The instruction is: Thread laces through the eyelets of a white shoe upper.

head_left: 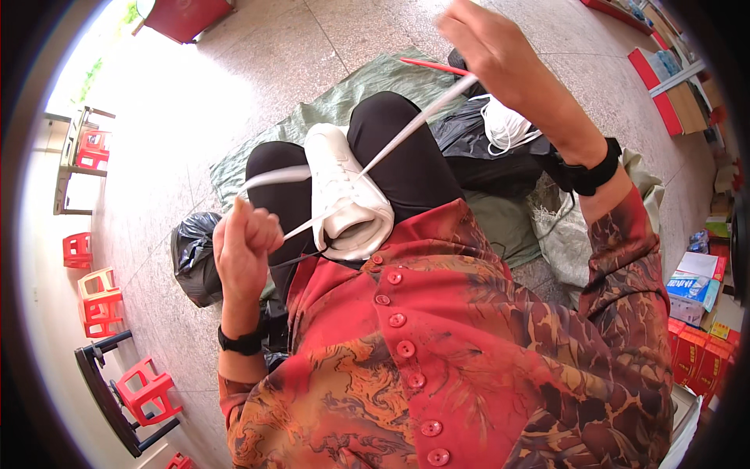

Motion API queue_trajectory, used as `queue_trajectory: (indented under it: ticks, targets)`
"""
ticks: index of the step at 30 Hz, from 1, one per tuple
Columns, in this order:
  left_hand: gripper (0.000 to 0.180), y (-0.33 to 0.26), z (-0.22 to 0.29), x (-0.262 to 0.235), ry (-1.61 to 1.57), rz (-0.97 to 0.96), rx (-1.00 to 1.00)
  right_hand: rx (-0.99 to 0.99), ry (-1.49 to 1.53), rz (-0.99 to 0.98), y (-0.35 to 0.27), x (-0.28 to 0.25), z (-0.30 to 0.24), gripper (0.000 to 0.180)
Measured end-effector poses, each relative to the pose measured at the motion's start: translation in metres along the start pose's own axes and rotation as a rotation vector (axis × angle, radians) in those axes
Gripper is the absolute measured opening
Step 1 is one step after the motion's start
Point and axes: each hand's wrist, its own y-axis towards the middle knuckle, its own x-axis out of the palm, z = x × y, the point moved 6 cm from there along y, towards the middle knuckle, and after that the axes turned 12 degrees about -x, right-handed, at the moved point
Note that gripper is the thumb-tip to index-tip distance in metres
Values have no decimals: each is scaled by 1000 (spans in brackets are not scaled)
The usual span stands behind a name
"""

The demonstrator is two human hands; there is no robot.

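Note:
A white sneaker rests between my thighs, its opening toward me and its toe pointing away. Raised at the upper right, my right hand is closed on a white shoelace drawn taut from the shoe's lacing. Beside this hand a thin, pointed red tool sticks out to the left; its other end is hidden. My left hand is closed in a fist left of the shoe. A strand of the lace runs into it, and a blurred white loop lies just beyond its thumb.
A bundle of white cord sits on a black plastic bag to the right. Another black bag stands at left. Green sheeting covers the floor under my legs. Red stools line the left wall; boxes stack at right.

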Motion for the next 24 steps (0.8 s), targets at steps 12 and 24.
queue_trajectory:
  ticks: [12,24]
  targets:
    - [44,-43,39,-138,455,692,220,423,691,-665,-53,96,-136,17]
    - [12,-39,14,-64,1245,459,93,1359,1793,717,-71,98,-91,17]
